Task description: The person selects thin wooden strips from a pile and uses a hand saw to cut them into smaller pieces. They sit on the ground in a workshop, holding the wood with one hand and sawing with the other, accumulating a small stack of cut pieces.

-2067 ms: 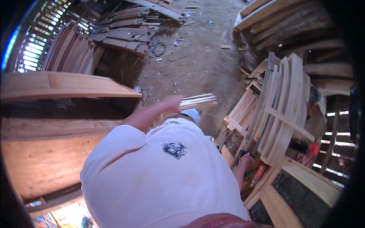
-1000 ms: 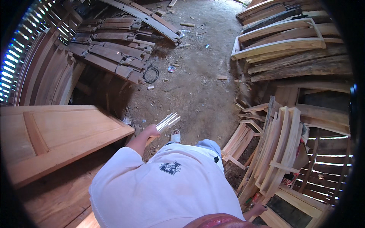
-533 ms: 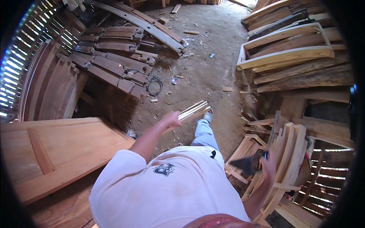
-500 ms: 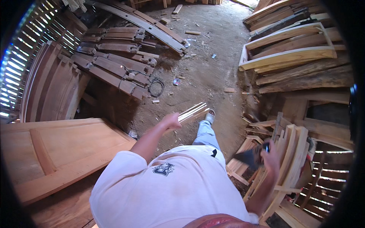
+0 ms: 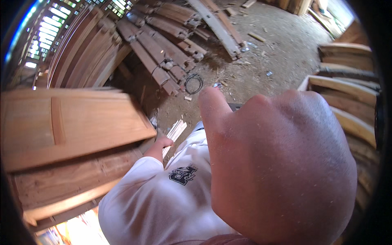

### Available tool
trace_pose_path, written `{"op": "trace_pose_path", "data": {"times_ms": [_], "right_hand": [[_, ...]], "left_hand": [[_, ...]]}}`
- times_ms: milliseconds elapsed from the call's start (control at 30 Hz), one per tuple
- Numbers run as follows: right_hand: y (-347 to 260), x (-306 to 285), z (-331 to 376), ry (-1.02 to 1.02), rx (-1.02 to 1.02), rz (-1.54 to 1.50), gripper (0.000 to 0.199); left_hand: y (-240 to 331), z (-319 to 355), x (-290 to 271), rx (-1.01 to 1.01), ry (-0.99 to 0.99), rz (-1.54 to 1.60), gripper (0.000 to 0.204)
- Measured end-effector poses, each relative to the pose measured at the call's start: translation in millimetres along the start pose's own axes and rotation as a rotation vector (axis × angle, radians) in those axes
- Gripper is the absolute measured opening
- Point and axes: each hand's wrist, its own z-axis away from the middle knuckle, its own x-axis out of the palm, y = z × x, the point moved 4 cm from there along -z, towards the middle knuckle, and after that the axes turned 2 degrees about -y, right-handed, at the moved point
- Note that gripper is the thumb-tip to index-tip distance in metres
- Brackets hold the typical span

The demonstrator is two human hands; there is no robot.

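Observation:
My left hand (image 5: 162, 143) is closed around a bundle of thin pale wooden strips (image 5: 175, 130), held low in front of my white shirt (image 5: 163, 196), next to the edge of a large wooden door panel (image 5: 73, 122). My right hand (image 5: 281, 163) is raised very close to the camera and fills the right half of the view. Only its back and the thumb show; the fingers are hidden. A small dark edge (image 5: 234, 107) peeks out behind it, and I cannot tell whether the hand holds it.
Stacked wooden frames and planks (image 5: 163, 53) lie on the dirt floor (image 5: 261, 57) at the top. A black wire coil (image 5: 192, 83) rests beside them. Curved wooden pieces (image 5: 347, 90) are piled on the right. Slatted panels (image 5: 61, 24) lean at the upper left.
My right hand rose from the wood stack at the lower right up to the camera, blocking much of the view. My left hand with the strips dropped lower and closer to my body.

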Motion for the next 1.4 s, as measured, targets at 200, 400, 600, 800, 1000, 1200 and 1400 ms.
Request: {"op": "trace_pose_path", "data": {"times_ms": [200, 400, 600, 800, 1000, 1200, 1400], "right_hand": [[42.7, -16.6, -71.0, -0.013, -0.278, 0.040, 0.037], [150.7, -27.9, -166.3, -0.017, -0.214, -0.045, 0.034], [307.5, -33.9, -240.8, -0.002, 0.198, -0.252, 0.031], [528.2, 1.5, -211.0, 0.193, 0.630, -0.585, 0.038], [735.1, 107.7, -259.1, 0.346, 0.706, -1.492, 0.015], [891.5, 191.6, -297.8, 0.590, 1.012, -1.898, 0.013], [1010.0, 268.6, -395.7, 0.827, 1.229, -1.530, 0.024]], "left_hand": [[40.5, 23.9, 22.9, -0.126, -0.087, 0.307, 0.067], [112.0, -28.3, -11.2, -0.129, -0.106, 0.403, 0.065], [244.4, -107.6, -136.9, 0.030, -0.078, 0.393, 0.063], [400.2, -132.8, -321.5, 0.285, 0.140, 0.286, 0.083], [484.0, -133.9, -437.8, 0.310, 0.286, 0.338, 0.074], [672.4, -165.4, -549.6, 0.479, 0.252, 0.637, 0.062], [800.5, -288.8, -551.9, 0.297, 0.264, 0.700, 0.061]]}}
